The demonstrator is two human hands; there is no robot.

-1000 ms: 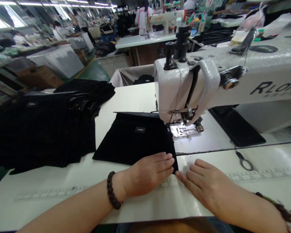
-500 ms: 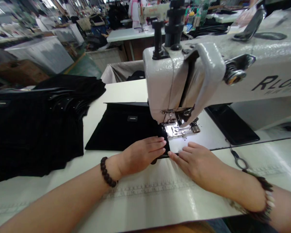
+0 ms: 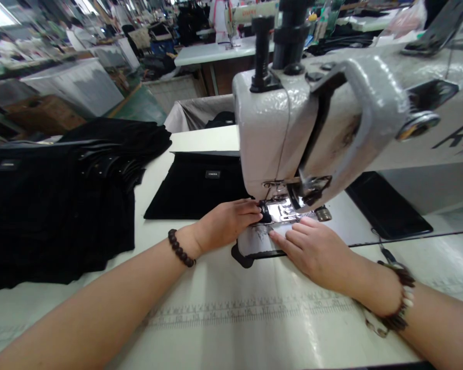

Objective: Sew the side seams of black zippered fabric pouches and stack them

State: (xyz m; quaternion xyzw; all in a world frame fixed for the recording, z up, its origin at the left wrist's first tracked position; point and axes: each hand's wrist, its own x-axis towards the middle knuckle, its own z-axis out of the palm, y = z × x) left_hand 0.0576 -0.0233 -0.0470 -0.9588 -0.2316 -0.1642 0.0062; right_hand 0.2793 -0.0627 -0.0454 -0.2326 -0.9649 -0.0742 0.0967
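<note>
A black fabric panel [image 3: 195, 192] with a small label [image 3: 212, 174] lies flat on the table, its right edge at the presser foot of the sewing machine [image 3: 262, 133]. My left hand [image 3: 227, 223] rests on the panel's near right corner, fingers stretched out and pressing it down close to the needle area. Just right of it, my right hand [image 3: 312, 252] lies on the machine's metal bed [image 3: 262, 241], fingers extended, apart from the fabric. A light shines on the needle plate [image 3: 283, 210]. The machine head hides the panel's far right part.
A thick stack of black fabric pieces [image 3: 57, 200] covers the table's left side. A black phone [image 3: 389, 205] lies under the machine arm at right. Ruler markings [image 3: 250, 312] run along the near table. A cloth-lined bin [image 3: 200, 110] stands beyond the far edge.
The panel has moved away from me along the machine bed, with my left hand travelling along on it. More of the metal bed shows. My right hand has shifted only slightly.
</note>
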